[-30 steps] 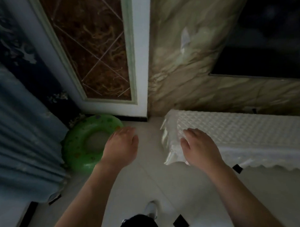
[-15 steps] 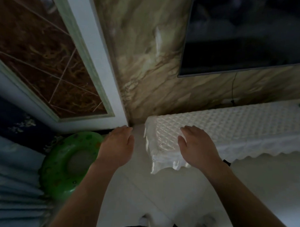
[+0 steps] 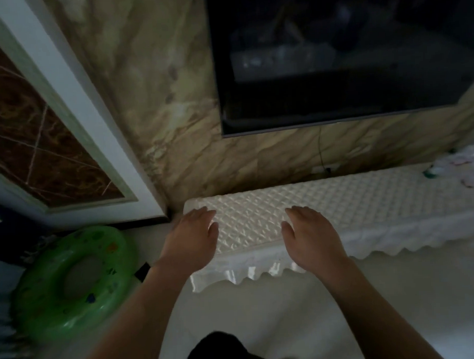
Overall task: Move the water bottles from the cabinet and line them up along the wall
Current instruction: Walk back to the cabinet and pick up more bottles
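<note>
- Plainly two: left hand point(image 3: 193, 238) and right hand point(image 3: 311, 235), fingers relaxed, holding nothing, over one cloth-covered cabinet point(image 3: 379, 201) mid-frame.
- One green swim ring point(image 3: 73, 281), lower left.
- Blurred clutter point(image 3: 455, 163) at the right edge, too smeared to identify.

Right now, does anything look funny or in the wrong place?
Yes: a green swim ring lies on the floor in the corner, left of the white-covered cabinet. A pool toy indoors looks odd. Nothing looks spilled or broken.

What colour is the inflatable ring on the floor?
Bright green with small coloured spots; the inflatable ring shows in the head view.
</note>
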`<state>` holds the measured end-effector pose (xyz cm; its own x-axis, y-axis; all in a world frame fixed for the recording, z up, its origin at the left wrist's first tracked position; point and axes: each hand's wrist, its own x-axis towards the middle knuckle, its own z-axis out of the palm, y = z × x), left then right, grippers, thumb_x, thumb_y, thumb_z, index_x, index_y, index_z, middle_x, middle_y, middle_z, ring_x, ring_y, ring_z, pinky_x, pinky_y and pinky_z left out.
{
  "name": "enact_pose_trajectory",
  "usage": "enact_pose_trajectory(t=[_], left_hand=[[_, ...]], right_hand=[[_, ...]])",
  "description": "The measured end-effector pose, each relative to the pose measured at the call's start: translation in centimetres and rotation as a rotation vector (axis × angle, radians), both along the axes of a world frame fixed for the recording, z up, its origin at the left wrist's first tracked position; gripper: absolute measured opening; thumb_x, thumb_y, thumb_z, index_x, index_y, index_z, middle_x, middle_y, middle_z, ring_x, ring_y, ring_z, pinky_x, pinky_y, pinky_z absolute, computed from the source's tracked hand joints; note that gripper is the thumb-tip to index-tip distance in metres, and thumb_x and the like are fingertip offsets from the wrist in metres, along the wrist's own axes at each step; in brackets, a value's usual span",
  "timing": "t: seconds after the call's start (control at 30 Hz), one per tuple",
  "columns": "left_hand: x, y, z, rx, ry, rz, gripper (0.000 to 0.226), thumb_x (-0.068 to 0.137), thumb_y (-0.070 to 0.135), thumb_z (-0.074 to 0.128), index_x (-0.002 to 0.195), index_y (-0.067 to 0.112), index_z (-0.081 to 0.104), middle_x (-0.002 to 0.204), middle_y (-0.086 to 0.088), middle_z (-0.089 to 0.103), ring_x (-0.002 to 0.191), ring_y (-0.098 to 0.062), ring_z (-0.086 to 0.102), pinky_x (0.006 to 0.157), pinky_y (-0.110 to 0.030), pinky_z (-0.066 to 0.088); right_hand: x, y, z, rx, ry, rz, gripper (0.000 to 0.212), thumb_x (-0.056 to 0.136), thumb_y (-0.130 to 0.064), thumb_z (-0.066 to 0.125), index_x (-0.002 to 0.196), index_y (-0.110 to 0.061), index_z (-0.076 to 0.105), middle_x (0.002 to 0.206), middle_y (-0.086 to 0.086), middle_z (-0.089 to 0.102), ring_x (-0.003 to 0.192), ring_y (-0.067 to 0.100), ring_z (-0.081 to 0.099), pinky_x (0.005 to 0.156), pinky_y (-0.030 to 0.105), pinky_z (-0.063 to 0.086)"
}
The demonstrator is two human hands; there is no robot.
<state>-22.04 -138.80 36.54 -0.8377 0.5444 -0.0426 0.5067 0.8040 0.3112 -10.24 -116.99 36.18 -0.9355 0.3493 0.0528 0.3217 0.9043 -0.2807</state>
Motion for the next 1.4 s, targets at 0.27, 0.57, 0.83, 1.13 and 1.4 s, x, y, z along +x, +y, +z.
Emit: enact_pose_trajectory(t=[0.27, 0.57, 0.83, 1.13, 1.4], left_hand=[[2.0, 12.5, 0.2, -0.024, 0.010, -0.122, 0.046, 0.099, 0.036, 0.035, 0.140, 0.019, 0.047, 0.147, -0.005, 0.047, 0.136, -0.019, 0.040, 0.113, -0.033, 0.027], [1.6, 25.9, -2.5, -0.015, -0.018, -0.173, 0.060, 0.090, 0.043, 0.025, 0.137, 0.016, 0.052, 0.143, -0.006, 0.051, 0.134, -0.020, 0.045, 0.112, -0.036, 0.031], [0.6, 39.2, -3.1, -0.008, -0.077, -0.197, 0.059, 0.090, 0.041, 0.027, 0.138, 0.015, 0.051, 0.144, -0.006, 0.050, 0.136, -0.019, 0.042, 0.113, -0.034, 0.028], [2.6, 51.9, -1.4, -0.052, -0.052, -0.249, 0.044, 0.101, 0.033, 0.035, 0.142, 0.019, 0.045, 0.150, -0.001, 0.041, 0.139, -0.016, 0.034, 0.113, -0.030, 0.024], [9.0, 63.9, -1.5, -0.032, -0.040, -0.169, 0.057, 0.093, 0.041, 0.024, 0.138, 0.017, 0.050, 0.146, -0.006, 0.047, 0.136, -0.020, 0.040, 0.112, -0.035, 0.029]], right_hand=[[4.6, 10.8, 0.4, -0.027, -0.024, -0.124, 0.039, 0.098, -0.033, 0.039, 0.127, -0.011, 0.055, 0.124, 0.006, 0.062, 0.115, 0.022, 0.054, 0.102, 0.037, 0.040], [5.5, 23.0, -0.7, -0.046, -0.087, -0.162, 0.040, 0.099, -0.032, 0.037, 0.128, -0.010, 0.054, 0.127, 0.007, 0.060, 0.118, 0.022, 0.053, 0.103, 0.036, 0.039], [5.5, 35.4, -0.9, -0.052, -0.129, -0.200, 0.041, 0.098, -0.031, 0.041, 0.131, -0.010, 0.054, 0.129, 0.008, 0.060, 0.120, 0.022, 0.054, 0.105, 0.035, 0.037], [7.4, 47.7, -0.2, -0.071, -0.090, -0.212, 0.041, 0.099, -0.032, 0.040, 0.131, -0.010, 0.053, 0.129, 0.008, 0.060, 0.119, 0.023, 0.053, 0.103, 0.035, 0.038], [12.8, 60.7, 0.0, -0.058, -0.086, -0.158, 0.043, 0.100, -0.033, 0.036, 0.135, -0.012, 0.049, 0.135, 0.006, 0.056, 0.125, 0.021, 0.048, 0.108, 0.034, 0.033]])
